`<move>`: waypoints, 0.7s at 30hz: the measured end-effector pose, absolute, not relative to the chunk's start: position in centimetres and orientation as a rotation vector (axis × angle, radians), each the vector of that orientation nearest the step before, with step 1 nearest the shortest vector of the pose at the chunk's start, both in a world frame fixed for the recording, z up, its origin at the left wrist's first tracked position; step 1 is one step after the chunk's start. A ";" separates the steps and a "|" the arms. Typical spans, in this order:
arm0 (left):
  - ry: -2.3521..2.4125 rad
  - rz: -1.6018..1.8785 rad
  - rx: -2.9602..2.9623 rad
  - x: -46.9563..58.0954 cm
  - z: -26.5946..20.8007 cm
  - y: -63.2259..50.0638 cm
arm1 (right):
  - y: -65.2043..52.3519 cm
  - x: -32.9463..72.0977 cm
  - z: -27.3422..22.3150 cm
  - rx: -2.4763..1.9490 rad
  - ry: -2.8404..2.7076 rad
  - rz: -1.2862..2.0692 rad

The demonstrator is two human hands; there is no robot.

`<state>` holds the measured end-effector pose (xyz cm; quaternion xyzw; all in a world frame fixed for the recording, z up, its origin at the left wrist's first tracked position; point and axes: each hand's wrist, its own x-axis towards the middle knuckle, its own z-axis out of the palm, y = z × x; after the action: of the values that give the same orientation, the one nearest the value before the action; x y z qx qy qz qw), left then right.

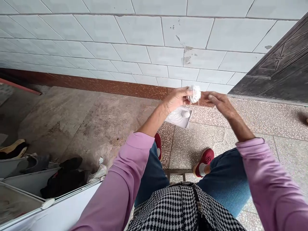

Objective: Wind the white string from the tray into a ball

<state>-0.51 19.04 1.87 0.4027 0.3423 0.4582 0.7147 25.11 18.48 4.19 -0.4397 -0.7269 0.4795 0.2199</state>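
Note:
In the head view my left hand [178, 98] is closed around a white ball of wound string [193, 94], holding it up in front of the wall base. Just to the right, my right hand [221, 103] points its fingers toward the ball, thumb pressed against the forefinger. Whether a strand runs between those fingers is too fine to make out. Below the ball, a shallow white tray [185, 123] on the floor contains looped string and a smaller white ball [185, 114]. Loose white string [223, 138] trails over the tiles under my right hand.
A white tiled wall [137, 30] with a brown skirting [108, 88] stands ahead. At right is a dark panelled door [276, 67]. An open white compartmented rack [72, 202] with dark items is at lower left, near a shoe [14, 149]. My red shoes [207, 157] flank the tray.

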 end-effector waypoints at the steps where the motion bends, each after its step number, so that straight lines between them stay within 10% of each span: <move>1: 0.757 0.999 0.926 -0.3 1.8 19.1 | 19.5 23.5 3.2 -1.183 -2.001 1.311; 21: 0.939 1.121 0.996 2.2 1.6 19.3 | 18.1 22.3 1.1 -0.916 -1.856 1.243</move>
<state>2.19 19.30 1.57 0.4356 0.4106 0.4904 0.6334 22.26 18.06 1.08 -0.3546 -0.7185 0.4811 0.3557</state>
